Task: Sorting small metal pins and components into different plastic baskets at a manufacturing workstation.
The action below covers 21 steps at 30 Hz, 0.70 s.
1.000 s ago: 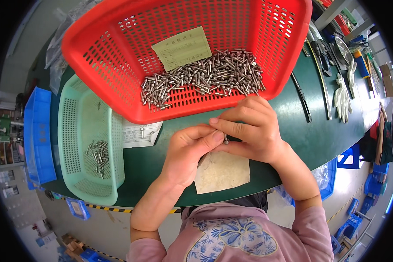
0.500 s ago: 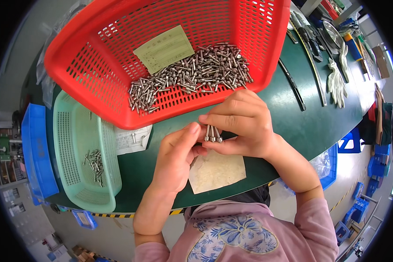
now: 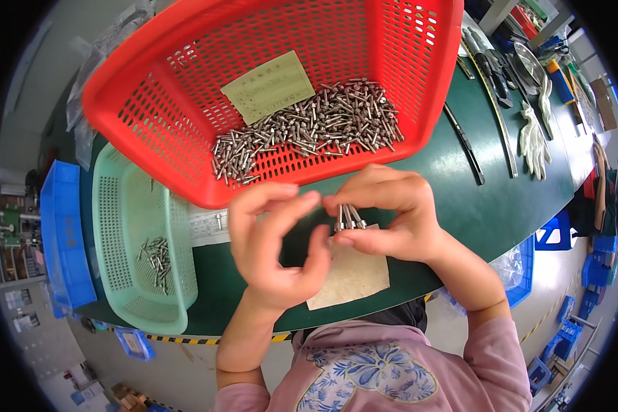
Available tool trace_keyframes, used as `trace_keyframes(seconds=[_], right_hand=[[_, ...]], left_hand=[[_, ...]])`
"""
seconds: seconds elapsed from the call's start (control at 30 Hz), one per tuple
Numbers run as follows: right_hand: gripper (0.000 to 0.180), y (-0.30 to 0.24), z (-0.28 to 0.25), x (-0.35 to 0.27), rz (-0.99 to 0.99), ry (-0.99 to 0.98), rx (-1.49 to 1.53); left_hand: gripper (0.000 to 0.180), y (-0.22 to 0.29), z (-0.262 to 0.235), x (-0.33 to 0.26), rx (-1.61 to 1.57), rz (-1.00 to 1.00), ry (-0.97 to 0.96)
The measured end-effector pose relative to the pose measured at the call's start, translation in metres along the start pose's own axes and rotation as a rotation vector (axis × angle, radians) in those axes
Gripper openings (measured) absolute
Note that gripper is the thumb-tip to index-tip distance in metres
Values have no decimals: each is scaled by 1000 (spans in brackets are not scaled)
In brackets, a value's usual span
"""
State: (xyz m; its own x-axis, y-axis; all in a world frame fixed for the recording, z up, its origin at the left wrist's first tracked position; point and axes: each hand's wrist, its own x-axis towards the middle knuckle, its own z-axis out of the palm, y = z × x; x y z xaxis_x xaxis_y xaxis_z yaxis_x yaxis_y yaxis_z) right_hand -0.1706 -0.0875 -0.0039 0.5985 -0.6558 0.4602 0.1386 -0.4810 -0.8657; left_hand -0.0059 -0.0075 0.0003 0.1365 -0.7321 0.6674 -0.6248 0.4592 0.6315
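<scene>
My right hand pinches several shiny headed metal bolts between thumb and fingers, their heads toward me. Just to its left, my left hand is open, with curved fingers spread apart and nothing visible in them. Beyond both hands, a tilted red plastic basket holds a heap of similar bolts and a yellowish paper slip. A light green basket at the left contains a smaller pile of bolts. Beneath my hands, a beige sheet lies on the green table.
A printed sheet with a single bolt on it lies partly beside the green basket. A blue bin stands at the far left. White gloves, a steel ruler and a dark strip-like tool lie at the right.
My left hand has drawn away from the bolts and spread its fingers. My right hand keeps hold of them, slightly lower and farther right. The whole view has shifted a little.
</scene>
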Motion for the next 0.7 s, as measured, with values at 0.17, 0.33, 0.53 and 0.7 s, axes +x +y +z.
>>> trace_keyframes(seconds=[0.17, 0.33, 0.53, 0.7], right_hand=[[28, -2, 4, -4, 231, -131, 258], [25, -3, 0, -2, 356, -240, 381], [29, -4, -3, -1, 468, -273, 554], [33, -4, -1, -2, 507, -292, 594]], left_hand=[[43, -4, 3, 1, 24, 135, -109], [32, -5, -3, 2, -17, 171, -225], [28, -3, 0, 4, -4, 225, -210], [32, -2, -2, 4, -21, 229, -206]])
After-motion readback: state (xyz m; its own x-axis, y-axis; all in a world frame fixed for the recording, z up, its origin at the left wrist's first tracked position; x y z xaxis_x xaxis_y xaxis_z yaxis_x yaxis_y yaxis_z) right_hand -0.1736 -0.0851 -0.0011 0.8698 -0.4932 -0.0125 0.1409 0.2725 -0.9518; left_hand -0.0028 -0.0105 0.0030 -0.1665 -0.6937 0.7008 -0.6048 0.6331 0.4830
